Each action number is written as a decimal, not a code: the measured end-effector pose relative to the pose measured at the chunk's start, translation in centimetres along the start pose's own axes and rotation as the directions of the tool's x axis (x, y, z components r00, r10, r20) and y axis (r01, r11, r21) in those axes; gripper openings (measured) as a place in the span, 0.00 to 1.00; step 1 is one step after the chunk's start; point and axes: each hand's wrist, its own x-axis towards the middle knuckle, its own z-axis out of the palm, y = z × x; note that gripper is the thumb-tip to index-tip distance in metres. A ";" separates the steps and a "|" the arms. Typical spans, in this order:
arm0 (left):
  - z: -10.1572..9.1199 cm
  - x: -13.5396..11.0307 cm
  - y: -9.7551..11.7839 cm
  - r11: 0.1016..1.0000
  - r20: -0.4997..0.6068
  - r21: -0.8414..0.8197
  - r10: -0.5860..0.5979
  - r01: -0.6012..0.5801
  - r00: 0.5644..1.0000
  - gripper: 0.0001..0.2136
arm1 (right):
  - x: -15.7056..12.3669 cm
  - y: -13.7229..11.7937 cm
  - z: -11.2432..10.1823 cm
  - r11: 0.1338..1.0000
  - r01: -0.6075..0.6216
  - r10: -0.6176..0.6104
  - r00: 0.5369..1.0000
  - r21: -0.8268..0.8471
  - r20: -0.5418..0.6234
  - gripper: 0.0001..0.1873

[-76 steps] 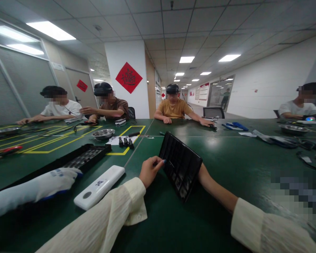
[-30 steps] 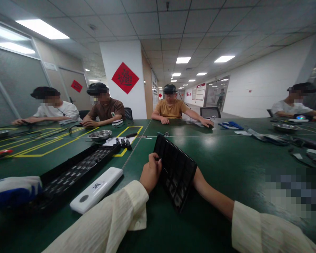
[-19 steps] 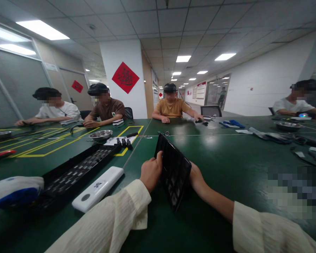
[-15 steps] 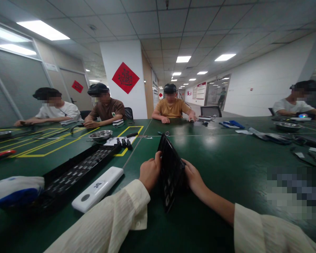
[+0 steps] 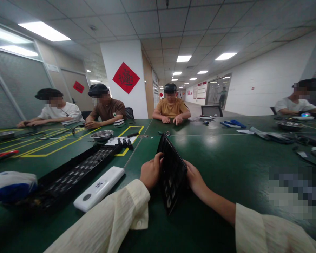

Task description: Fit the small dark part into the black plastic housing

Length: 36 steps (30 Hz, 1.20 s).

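Note:
A flat black panel [image 5: 172, 172] with pale patches on its face stands tilted on edge in the middle of the view. My left hand [image 5: 150, 173] is closed on its left side, with the thumb and fingers bent at the panel's face. On the other side my right hand [image 5: 195, 178] grips the right edge; some of its fingers are hidden behind the panel. To the left of my left forearm lies a white oblong device [image 5: 100, 189] marked with a number. Beyond that device is a long black tray [image 5: 81, 168] with rows of light patches inside.
A blue-and-white glove [image 5: 12, 186] is at the left edge. Small black parts [image 5: 125, 142], a metal bowl [image 5: 102, 135] and a red-handled tool [image 5: 6, 154] lie on the green table [image 5: 221, 154]. Co-workers sit around it. Blue items [image 5: 233, 123] and dark bags lie at right.
The panel has turned slightly in my hands, its face showing a little more. The glove at left has shifted left. The person opposite has drawn an outstretched hand back inward.

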 end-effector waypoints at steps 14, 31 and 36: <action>0.5 0.3 -0.6 0.997 0.004 -0.047 -0.063 0.063 0.998 0.15 | -0.5 -1.4 0.1 0.987 -0.128 0.119 0.989 0.098 0.092 0.25; 0.9 0.8 -1.3 0.999 -0.066 -0.009 -0.033 0.033 0.997 0.16 | -0.6 -1.6 0.3 0.986 -0.160 0.155 0.982 0.046 0.105 0.30; 0.2 0.6 -0.7 0.998 -0.040 0.049 -0.048 0.050 0.998 0.16 | -0.7 -2.1 0.2 0.983 -0.177 0.170 0.979 0.057 0.111 0.32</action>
